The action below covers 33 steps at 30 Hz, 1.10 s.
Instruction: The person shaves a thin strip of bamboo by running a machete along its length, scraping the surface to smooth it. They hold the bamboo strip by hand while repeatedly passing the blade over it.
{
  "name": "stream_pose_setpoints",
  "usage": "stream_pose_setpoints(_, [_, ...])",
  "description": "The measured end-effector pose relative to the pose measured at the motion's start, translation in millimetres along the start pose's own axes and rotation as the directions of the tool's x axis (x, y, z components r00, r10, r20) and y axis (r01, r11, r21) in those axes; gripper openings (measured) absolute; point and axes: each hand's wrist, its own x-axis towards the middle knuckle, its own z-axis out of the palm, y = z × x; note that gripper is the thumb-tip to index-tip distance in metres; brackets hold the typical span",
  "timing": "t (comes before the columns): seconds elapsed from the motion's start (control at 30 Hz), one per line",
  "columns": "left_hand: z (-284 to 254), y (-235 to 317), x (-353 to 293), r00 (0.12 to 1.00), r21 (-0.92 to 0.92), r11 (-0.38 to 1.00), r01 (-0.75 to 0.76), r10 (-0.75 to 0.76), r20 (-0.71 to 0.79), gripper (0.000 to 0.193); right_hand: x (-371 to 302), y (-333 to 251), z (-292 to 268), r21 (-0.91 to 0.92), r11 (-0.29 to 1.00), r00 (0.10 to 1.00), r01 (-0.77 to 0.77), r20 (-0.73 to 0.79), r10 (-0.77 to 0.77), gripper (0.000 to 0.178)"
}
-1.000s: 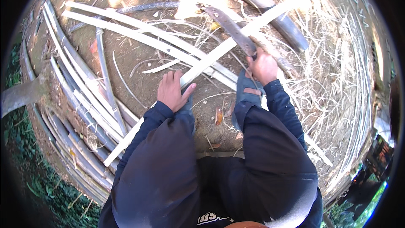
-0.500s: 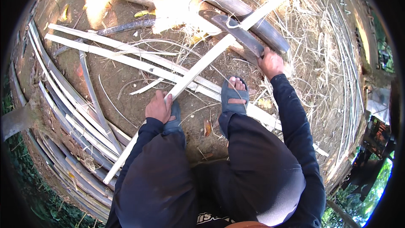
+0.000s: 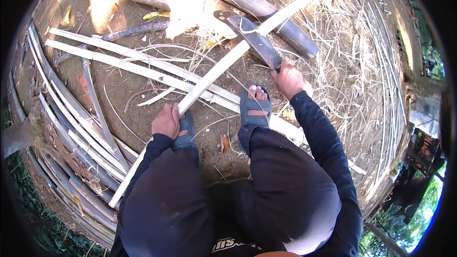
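Observation:
A long pale bamboo strip (image 3: 216, 74) slants from beside my left leg up to the far right. My left hand (image 3: 166, 121) is closed round it just in front of my left sandal. My right hand (image 3: 288, 80) grips the handle of a broad dark-bladed machete (image 3: 259, 43), the handle mostly hidden in my fingers. The blade lies across the strip, and a thin curled shaving shows at the blade. Beyond it, the strip's far part crosses over a thick dark bamboo pole (image 3: 297, 38) on the ground.
Two pale split bamboo lengths (image 3: 128, 69) lie across the dirt and run under the held strip. Several more strips and poles (image 3: 90, 138) are stacked at the left. Loose shavings (image 3: 342, 81) cover the ground at the right. My sandalled feet (image 3: 255, 107) stand close by.
My right hand has drawn the machete a little toward me and to the left along the strip. The whole view has shifted slightly; my left hand keeps its hold.

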Motion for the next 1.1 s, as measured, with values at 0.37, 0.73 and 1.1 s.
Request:
stream_pose_setpoints(0.37, [-1, 3, 1, 0.997, 0.004, 0.999, -0.051, 0.051, -0.052, 0.032, -9, -3, -9, 0.206, 0.972, 0.993, 0.116, 0.007, -0.12, 0.027])
stream_pose_setpoints(0.73, [6, 3, 12, 0.998, -0.041, 0.998, -0.052, 0.051, -0.038, 0.035, 17, -1, 7, 0.292, 0.936, 0.98, -0.199, 0.036, 0.198, 0.047])
stream_pose_setpoints(1.1, [9, 4, 11, 0.991, -0.029, 0.996, -0.088, 0.085, -0.1, 0.032, 25, 33, 6, -0.048, 0.969, 0.956, 0.241, -0.16, -0.246, 0.031])
